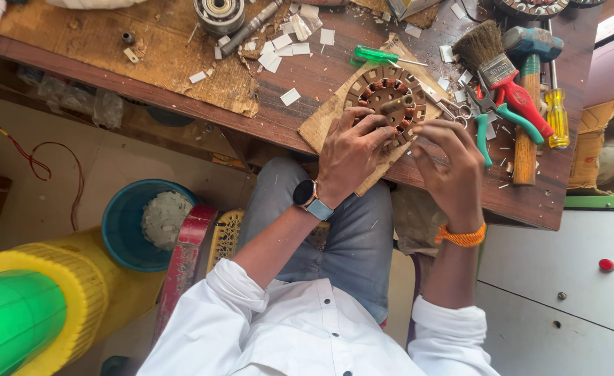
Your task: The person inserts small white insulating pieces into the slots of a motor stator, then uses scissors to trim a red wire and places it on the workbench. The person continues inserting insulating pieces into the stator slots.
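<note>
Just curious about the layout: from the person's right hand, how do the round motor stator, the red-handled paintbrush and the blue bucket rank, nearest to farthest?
1. Round motor stator, touching right hand.
2. Red-handled paintbrush, upper right.
3. Blue bucket, floor, far left.

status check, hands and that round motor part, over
Left hand and right hand both on the round stator. Stator flat on a cardboard scrap. Scissors and paintbrush lie close right.
</note>
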Action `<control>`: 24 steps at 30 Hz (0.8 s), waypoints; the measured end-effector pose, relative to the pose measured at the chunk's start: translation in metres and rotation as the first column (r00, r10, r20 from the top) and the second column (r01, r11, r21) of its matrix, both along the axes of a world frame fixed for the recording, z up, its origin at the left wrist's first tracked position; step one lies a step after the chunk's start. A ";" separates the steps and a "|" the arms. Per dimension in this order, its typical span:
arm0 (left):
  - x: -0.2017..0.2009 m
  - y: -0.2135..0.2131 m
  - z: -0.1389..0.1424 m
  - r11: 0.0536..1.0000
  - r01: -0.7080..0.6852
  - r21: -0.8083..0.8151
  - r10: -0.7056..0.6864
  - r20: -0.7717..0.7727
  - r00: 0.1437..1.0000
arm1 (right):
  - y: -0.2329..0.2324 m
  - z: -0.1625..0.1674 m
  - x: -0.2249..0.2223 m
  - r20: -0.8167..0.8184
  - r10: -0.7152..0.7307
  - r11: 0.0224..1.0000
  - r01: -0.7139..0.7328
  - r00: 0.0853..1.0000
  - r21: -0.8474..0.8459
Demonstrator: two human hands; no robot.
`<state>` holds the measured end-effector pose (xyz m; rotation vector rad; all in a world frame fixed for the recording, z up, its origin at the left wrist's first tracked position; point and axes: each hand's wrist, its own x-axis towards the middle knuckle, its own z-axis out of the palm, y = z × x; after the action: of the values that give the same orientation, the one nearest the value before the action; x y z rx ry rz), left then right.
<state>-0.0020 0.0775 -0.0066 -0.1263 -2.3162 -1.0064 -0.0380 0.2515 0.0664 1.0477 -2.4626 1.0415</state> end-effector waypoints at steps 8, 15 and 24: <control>-0.004 -0.001 -0.006 1.000 0.027 0.000 -0.027 -0.008 1.000 | 0.021 0.022 0.002 -0.013 0.064 0.865 -0.049 0.998 0.500; -0.003 0.000 -0.003 0.999 0.027 -0.043 -0.027 -0.001 1.000 | 0.027 0.021 -0.007 -0.012 -0.093 0.504 0.057 0.996 0.862; -0.004 0.000 -0.012 0.995 0.024 -0.100 -0.029 -0.041 0.999 | 0.015 0.005 -0.002 0.621 0.004 0.977 -0.136 0.784 0.165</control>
<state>-0.0058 0.0777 -0.0185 -0.2170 -2.3319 -0.8923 -0.0399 0.2663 0.0718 0.9682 -3.1304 1.3570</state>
